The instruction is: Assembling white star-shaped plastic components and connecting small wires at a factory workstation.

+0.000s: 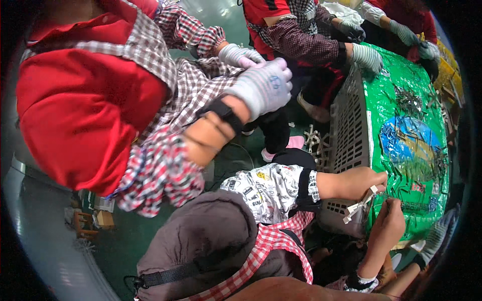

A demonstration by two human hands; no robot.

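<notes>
My left hand (357, 181), bare and with a printed white sleeve behind it, rests at the edge of a green foil-covered table (401, 95) and pinches a small white bow-shaped part (358, 206). Just below it my right hand (389, 223) reaches up from the lower edge. Its fingers are closed on a thin small piece (386, 202) beside the white part. Small metal parts (409, 100) lie scattered on the foil around a blue picture (409, 140).
A white lattice crate (349, 130) stands under the table's edge. Other people crowd round: a white-gloved hand (263, 86) on a checked sleeve close by, gloved hands (367, 56) at the far table edge, another glove (438, 233) lower right. Green floor lies below.
</notes>
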